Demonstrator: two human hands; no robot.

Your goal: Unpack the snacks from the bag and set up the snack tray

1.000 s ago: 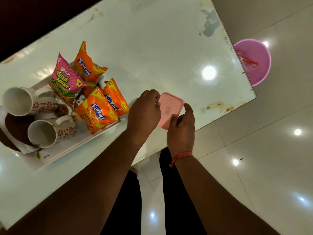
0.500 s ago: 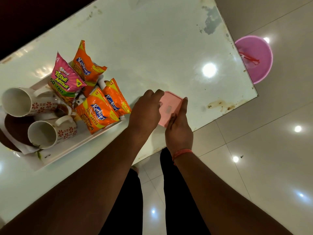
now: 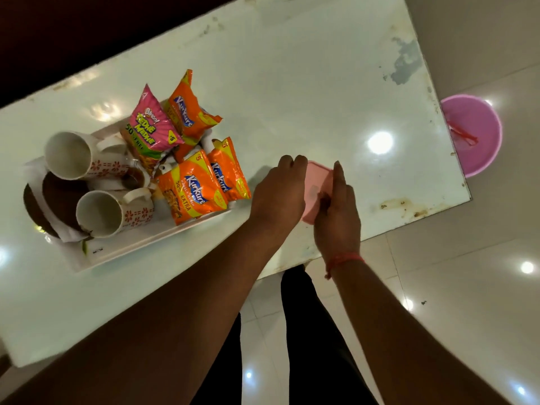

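Risk first: pink lidded box (image 3: 317, 187) pinched between two hands near the table's (image 3: 292, 83) near edge — a slip of either grip, or a lid popping free under prying, likely to send box or contents off the edge and onto the floor. Also possible: a nudge leftward into the snack tray (image 3: 131, 252), where packets stand loosely propped and could topple.

Left hand (image 3: 279, 194) knuckles up, fingers curled over the box's left side, closed on it. Right hand (image 3: 336, 217) turned edge-on, fingers straight and together along the box's right side, thumb seemingly pressed to the lid; red thread (image 3: 344, 260) at the wrist. Both forearms reaching forward from below, converging on the box.

Snacks already on the tray — three orange Kurkure packets (image 3: 191, 194) and one pink Bingo packet (image 3: 150, 127), beside two white flowered mugs (image 3: 99, 213) lying on their sides. No bag in sight. Pink bucket (image 3: 474, 135) on the floor past the table's far corner.
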